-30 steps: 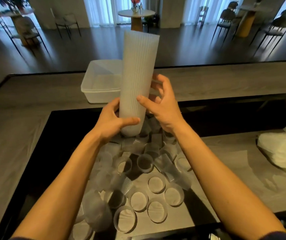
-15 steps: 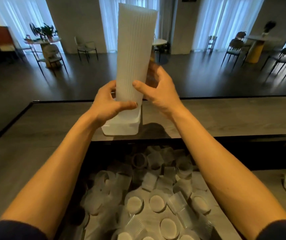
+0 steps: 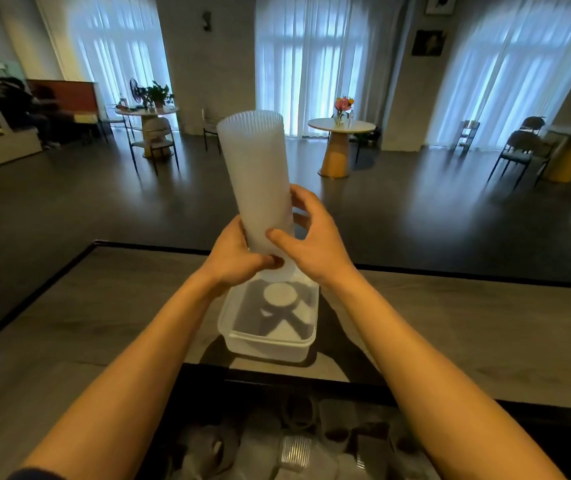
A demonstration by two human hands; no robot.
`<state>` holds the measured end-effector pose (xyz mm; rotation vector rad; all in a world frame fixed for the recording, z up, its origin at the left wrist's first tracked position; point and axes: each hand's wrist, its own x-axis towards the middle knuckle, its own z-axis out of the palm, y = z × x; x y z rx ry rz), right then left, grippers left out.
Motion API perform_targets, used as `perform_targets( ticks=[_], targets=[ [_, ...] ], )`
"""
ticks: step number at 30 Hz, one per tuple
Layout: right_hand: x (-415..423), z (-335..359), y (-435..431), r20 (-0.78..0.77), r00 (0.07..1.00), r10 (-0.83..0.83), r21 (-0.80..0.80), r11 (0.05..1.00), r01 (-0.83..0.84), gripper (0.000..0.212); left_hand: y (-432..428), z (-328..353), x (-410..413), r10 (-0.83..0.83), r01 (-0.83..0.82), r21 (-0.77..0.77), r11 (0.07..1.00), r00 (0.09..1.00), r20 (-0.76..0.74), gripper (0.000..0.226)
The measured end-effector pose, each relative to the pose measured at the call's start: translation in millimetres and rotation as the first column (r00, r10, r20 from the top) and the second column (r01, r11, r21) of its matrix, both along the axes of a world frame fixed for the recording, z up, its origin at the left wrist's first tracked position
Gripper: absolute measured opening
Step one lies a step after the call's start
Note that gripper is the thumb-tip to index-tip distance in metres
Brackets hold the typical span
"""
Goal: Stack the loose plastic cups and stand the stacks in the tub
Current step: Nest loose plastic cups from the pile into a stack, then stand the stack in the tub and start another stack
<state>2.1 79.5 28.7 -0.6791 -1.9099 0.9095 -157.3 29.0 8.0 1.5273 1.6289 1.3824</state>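
Loose cups [image 3: 294,448] heaped at 6 o'clock, low in a dark recess. Beyond them, a clear tub [image 3: 266,346] on the grey surface [image 3: 104,306]. Over the tub's far end — left hand [image 3: 232,263] and right hand [image 3: 315,245], fingers [image 3: 278,236] of both wrapped round the lower part of a tall cup stack [image 3: 259,181], its top leaning toward 11 o'clock.

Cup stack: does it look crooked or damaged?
The cup stack leans a little, top toward the left, gripped near its base by the left hand and the right hand over the tub. No damage shows.
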Motion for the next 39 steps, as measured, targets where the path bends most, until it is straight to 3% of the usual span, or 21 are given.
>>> perform_targets(
  ticks=[17, 34, 39],
  targets=[
    [-19, -45, 35, 0.139, 0.99, -0.015, -0.155, 0.987, 0.037, 0.074, 36, -48, -31, 0.023, -0.054, -0.178, 0.983, 0.985, -0.171, 0.087],
    [-27, -46, 42, 0.223, 0.974, -0.039, -0.125, 0.99, 0.069, 0.073, 49, -57, -36, 0.019, -0.07, -0.21, 0.975, 0.972, -0.236, 0.088],
    [-16, -40, 30, 0.359, 0.926, -0.121, -0.11, 0.979, 0.171, 0.103, 36, -42, -25, 0.092, -0.17, -0.236, 0.957, 0.946, -0.309, 0.095]
  ],
)
